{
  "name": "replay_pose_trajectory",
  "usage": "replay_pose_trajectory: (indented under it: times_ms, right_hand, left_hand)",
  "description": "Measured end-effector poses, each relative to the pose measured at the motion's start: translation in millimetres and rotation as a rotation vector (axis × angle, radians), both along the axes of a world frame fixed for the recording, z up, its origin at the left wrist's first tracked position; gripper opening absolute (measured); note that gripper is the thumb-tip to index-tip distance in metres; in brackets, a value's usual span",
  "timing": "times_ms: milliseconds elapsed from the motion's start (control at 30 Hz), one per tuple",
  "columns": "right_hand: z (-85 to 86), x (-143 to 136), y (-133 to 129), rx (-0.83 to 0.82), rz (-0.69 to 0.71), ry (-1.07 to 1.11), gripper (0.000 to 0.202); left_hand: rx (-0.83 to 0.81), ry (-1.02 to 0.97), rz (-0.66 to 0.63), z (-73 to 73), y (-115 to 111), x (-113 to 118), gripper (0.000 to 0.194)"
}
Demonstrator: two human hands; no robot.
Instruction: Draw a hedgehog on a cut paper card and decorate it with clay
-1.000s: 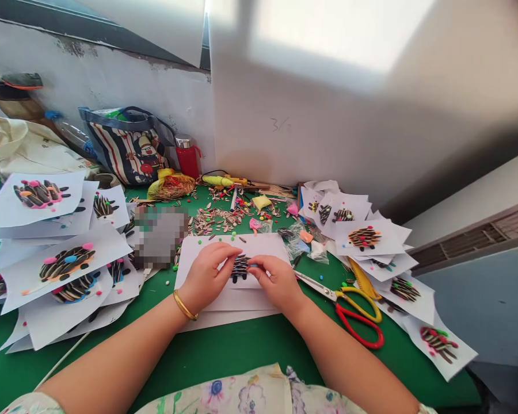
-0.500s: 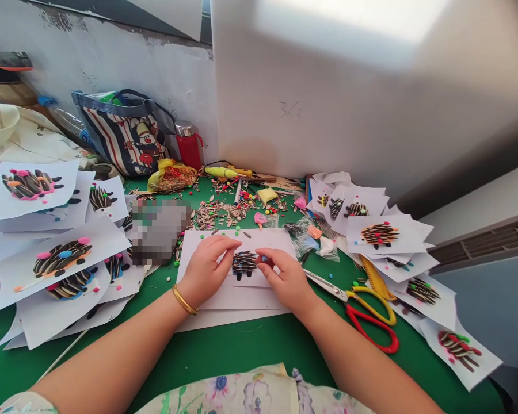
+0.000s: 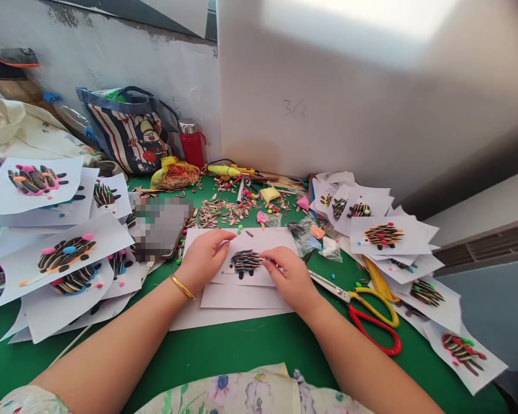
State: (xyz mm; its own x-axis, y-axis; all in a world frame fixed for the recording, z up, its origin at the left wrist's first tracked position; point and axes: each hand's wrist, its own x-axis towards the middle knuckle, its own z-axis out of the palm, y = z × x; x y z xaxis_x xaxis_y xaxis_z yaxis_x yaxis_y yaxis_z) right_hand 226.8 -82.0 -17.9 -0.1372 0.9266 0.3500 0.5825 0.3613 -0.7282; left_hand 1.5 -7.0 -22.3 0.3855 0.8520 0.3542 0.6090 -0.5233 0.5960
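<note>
A hedgehog picture made of striped sunflower seeds (image 3: 245, 261) on blue clay, with black feet, lies on white paper (image 3: 237, 296) in front of me. My right hand (image 3: 288, 277) is at the hedgehog's right end, thumb and forefinger pinched at the outermost seeds. Whatever is between those fingertips is too small to make out. My left hand (image 3: 205, 253) rests over the paper's left part, fingers curled together and thumb close to the forefinger, apart from the hedgehog. Its grip is hidden. A loose seed (image 3: 249, 233) and green balls (image 3: 240, 228) lie near the paper's top edge.
Scissors (image 3: 354, 296) with yellow and red handles lie right of the paper. Stacks of finished hedgehog sheets stand left (image 3: 69, 322) and right (image 3: 392, 233). Behind are scattered seeds (image 3: 218, 213), clay packets (image 3: 317, 232), a glue gun (image 3: 231, 171), a phone (image 3: 166, 230) and a red flask (image 3: 193, 146).
My left hand has drawn back left from the hedgehog, uncovering its pointed left end. My right fingertips stay by its right end. The view has shifted slightly.
</note>
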Motion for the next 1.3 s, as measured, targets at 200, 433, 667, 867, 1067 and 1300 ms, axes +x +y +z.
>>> replay_pose_trajectory:
  times_ms: [200,433,667,867,1067,1300]
  right_hand:
    - [-5.0,9.1,5.1,-0.119,-0.143,-0.003,0.011]
    - [-7.0,8.1,5.5,-0.108,-0.123,0.008,0.008]
    - [-8.7,7.5,5.2,-0.117,-0.074,-0.011,0.017]
    - [-3.0,6.7,5.0,-0.067,-0.111,-0.059,0.003]
    - [-2.1,7.5,4.3,-0.042,-0.024,-0.045,0.014]
    - [-6.7,7.2,4.9,-0.071,-0.054,-0.016,0.019]
  left_hand:
    - [-0.029,0.161,-0.098,-4.5,1.7,-0.2,0.031]
    - [-0.001,0.166,-0.098,-5.4,-3.7,4.9,0.029]
    - [0.002,0.177,-0.085,-7.2,-5.6,7.1,0.028]
    - [-0.004,0.173,-0.090,-9.4,-5.9,6.9,0.028]
    - [-0.002,0.148,-0.079,-9.1,-5.7,7.3,0.027]
    - [-0.014,0.149,-0.075,-10.0,-5.5,7.0,0.027]
